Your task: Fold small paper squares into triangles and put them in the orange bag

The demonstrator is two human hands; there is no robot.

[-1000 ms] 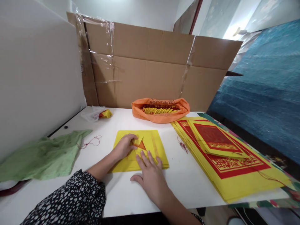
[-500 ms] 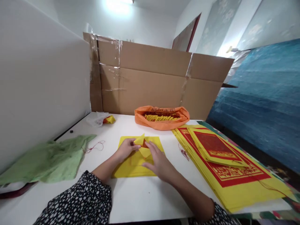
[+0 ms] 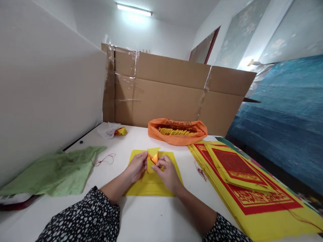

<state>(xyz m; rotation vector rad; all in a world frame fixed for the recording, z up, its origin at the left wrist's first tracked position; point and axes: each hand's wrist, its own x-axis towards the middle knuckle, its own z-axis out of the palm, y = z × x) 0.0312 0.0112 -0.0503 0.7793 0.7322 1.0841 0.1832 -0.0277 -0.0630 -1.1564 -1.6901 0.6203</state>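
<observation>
Folded paper (image 3: 150,166) between hands, over yellow sheets (image 3: 151,190); left hand (image 3: 137,166) pinches left edge, right hand (image 3: 167,172) right; long axis unclear.

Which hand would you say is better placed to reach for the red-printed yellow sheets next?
Probably the right hand: though both hold the folded paper, it sits nearer the red-printed yellow sheets than the left hand does.

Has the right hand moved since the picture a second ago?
Yes: judged against the yellow paper beneath it, the right hand has moved forward, towards the cardboard.
</observation>
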